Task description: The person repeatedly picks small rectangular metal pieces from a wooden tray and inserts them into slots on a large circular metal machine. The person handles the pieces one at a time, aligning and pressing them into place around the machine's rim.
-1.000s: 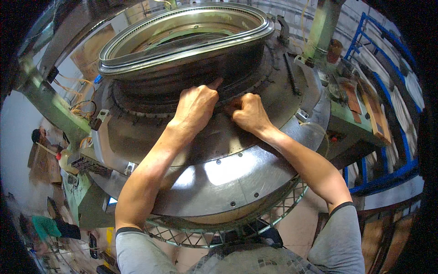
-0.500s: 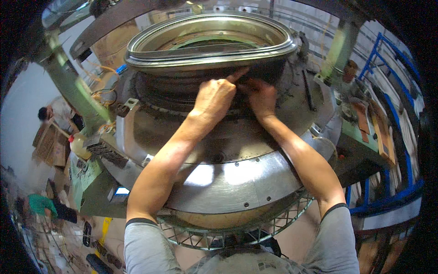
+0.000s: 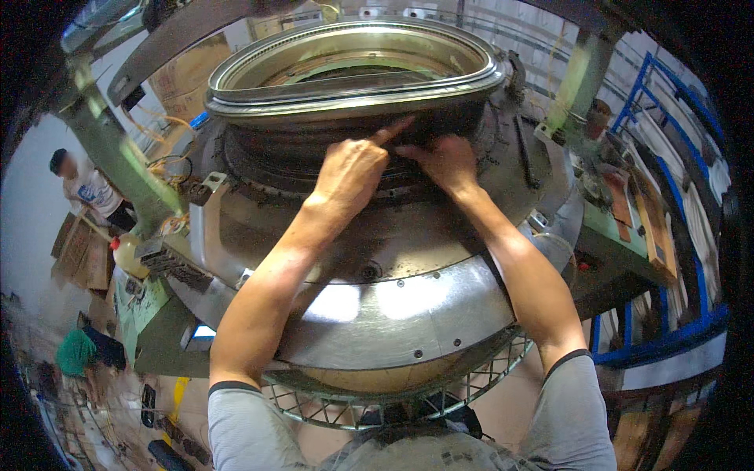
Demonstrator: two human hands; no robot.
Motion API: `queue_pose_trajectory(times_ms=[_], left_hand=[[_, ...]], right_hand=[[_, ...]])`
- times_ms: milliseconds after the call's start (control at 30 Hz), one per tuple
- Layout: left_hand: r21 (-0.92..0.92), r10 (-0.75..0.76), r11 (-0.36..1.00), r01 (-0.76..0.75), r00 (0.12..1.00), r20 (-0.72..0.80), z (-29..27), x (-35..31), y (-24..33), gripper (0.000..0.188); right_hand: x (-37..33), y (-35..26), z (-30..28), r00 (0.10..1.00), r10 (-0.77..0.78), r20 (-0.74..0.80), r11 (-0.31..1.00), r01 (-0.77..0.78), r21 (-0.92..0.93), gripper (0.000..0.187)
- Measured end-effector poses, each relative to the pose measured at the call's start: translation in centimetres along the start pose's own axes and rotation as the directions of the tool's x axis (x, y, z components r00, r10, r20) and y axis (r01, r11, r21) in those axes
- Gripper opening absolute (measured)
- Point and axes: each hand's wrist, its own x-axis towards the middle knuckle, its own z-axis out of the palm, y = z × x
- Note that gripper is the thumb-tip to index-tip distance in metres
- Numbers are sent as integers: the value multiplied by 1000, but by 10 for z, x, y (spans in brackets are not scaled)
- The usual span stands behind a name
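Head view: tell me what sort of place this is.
Likely a factory or workshop: a large round metal machine fills the middle, a blue rack stands on the right, and cardboard boxes sit on the left.

Free gap between forearms point(image 3: 271, 286), metal ring point(image 3: 361, 103) beyond

Loving how shiny silver that ring's rim point(image 3: 353, 104) is, with a row of tiny dark notches, while the wall point(image 3: 306, 141) below is nearly black. Front plate's point(image 3: 369, 341) bright silver too, 4 dark bolts point(image 3: 419, 354) dotting it. The 2 posts point(image 3: 122, 161) are pale green, rack's point(image 3: 683, 334) bright blue. Grey sleeves point(image 3: 572, 412) with black hems point(image 3: 567, 361), co-worker's top point(image 3: 76, 351) plain green, bottle point(image 3: 130, 259) cream with red cap point(image 3: 115, 242).
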Motion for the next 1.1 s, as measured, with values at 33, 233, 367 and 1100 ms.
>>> queue_pose_trajectory(times_ms=[33,233,367,1100], left_hand=[[32,-15,999,14,999,37,0,0,0,36],[-30,21,999,-21,1000,8,2,0,-4,10],[35,63,997,-65,997,49,4,2,-7,28],[-121,-51,991,51,999,3,4,2,-1,88]], right_hand=[[1,0,-1,999,33,7,999,-33,-5,63],[-4,-8,8,1000,-14,-2,998,14,69,56],[-12,-11,10,988,-122,-96,985,132,112,37],[-11,-9,-6,999,45,5,998,-45,51,32]])
